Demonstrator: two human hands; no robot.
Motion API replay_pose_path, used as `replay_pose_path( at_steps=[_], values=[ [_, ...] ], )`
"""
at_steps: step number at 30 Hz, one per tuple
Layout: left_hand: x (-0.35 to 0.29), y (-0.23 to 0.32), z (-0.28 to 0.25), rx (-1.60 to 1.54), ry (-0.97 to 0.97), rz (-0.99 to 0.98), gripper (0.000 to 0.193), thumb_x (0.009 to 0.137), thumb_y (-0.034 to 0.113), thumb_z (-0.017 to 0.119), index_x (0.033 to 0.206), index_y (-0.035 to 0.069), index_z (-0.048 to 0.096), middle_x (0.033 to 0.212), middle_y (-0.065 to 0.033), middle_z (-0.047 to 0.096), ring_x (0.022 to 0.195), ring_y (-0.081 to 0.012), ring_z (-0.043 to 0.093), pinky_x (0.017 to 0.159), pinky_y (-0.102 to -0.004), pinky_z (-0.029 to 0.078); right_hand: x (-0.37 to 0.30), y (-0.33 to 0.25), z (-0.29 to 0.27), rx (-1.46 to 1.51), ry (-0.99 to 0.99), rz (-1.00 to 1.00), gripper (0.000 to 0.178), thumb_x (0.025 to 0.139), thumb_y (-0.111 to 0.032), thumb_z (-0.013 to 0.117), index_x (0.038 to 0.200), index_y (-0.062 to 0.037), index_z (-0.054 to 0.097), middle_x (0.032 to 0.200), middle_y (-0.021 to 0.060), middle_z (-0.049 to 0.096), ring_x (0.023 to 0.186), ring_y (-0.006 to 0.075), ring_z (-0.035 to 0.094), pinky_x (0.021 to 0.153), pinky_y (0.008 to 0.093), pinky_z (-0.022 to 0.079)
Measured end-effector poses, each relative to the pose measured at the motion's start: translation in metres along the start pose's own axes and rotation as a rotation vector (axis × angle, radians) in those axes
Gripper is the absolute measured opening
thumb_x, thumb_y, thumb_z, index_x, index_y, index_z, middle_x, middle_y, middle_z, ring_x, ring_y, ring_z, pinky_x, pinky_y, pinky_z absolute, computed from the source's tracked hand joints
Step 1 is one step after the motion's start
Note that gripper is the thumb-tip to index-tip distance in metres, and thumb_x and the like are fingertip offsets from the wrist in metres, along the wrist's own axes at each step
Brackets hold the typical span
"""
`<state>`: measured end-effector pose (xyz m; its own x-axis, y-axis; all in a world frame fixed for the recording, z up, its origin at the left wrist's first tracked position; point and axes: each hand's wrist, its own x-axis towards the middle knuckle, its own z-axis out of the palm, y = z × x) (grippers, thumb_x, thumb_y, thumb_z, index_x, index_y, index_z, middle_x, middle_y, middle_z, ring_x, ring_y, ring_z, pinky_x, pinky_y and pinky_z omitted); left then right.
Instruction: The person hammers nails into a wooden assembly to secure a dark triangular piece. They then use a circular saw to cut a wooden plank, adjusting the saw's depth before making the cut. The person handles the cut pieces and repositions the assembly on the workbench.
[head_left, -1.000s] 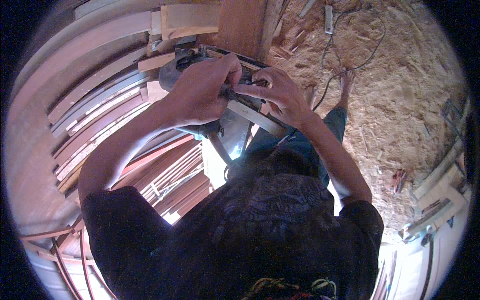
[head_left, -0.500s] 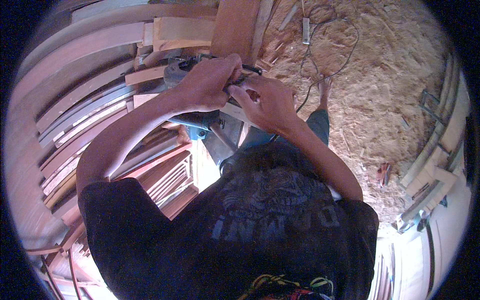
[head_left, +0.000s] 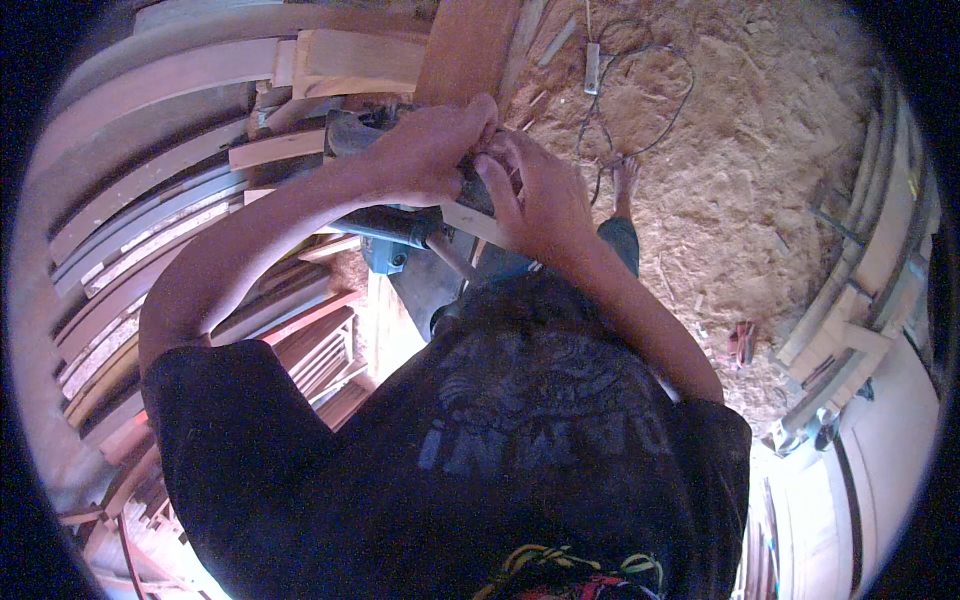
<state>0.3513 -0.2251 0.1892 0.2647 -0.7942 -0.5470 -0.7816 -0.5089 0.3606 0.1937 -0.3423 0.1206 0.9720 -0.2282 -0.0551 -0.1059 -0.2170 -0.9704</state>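
Observation:
Both my hands meet over a teal and black power tool [head_left: 395,235], whose upper part they mostly cover. My left hand [head_left: 435,150] is closed, its fingers bent in toward the other hand. My right hand [head_left: 545,195] is curled against it, thumb and fingertips pinched together. Whatever small thing sits between the fingertips is hidden. Just below the hands, a pale flat strip [head_left: 475,222] shows beside the tool. A wide brown board [head_left: 465,55] runs away from me beyond the hands.
Stacked planks and timber [head_left: 150,150] fill the left side. Sawdust and shavings cover the floor [head_left: 730,200] at right, where a power strip [head_left: 592,70] lies with its looped dark cable [head_left: 690,90]. A red object [head_left: 741,343] rests on the sawdust. More timber [head_left: 840,330] lines the far right.
The view has shifted slightly, so the surroundings sit farther left. My right hand's fingers have moved a little at the tool, and more of the pale strip shows. Both hands stay together.

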Motion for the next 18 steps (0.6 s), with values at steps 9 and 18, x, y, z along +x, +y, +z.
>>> replay_pose_path(
  at_steps=[9, 18],
  values=[
    [0.004, -0.005, -0.006, -0.125, -0.092, 0.047, 0.042, 0.08, 0.002, 0.077, 0.112, 0.004, 0.05, 0.097, -0.0243, 0.065, 0.1, -0.047, 0.064, 0.08, -0.0533, 0.049, -0.006, 0.021, 0.006, -0.403, 0.184, -0.538, 0.043, 0.09, -0.023, 0.077, 0.126, -0.0039, 0.064, 0.107, 0.0151, 0.074, 0.09, 0.0342, 0.075, 0.072, 0.0431, 0.062],
    [0.004, -0.01, 0.0, -0.113, -0.038, 0.117, 0.028, 0.085, 0.003, 0.072, 0.103, 0.006, 0.05, 0.085, -0.0192, 0.059, 0.084, -0.0434, 0.059, 0.07, -0.0496, 0.043, -0.011, 0.019, 0.025, -0.317, 0.184, -0.193, 0.026, 0.093, -0.026, 0.076, 0.106, -0.0057, 0.067, 0.096, 0.0163, 0.074, 0.077, 0.0358, 0.074, 0.063, 0.0475, 0.058]
  ],
)
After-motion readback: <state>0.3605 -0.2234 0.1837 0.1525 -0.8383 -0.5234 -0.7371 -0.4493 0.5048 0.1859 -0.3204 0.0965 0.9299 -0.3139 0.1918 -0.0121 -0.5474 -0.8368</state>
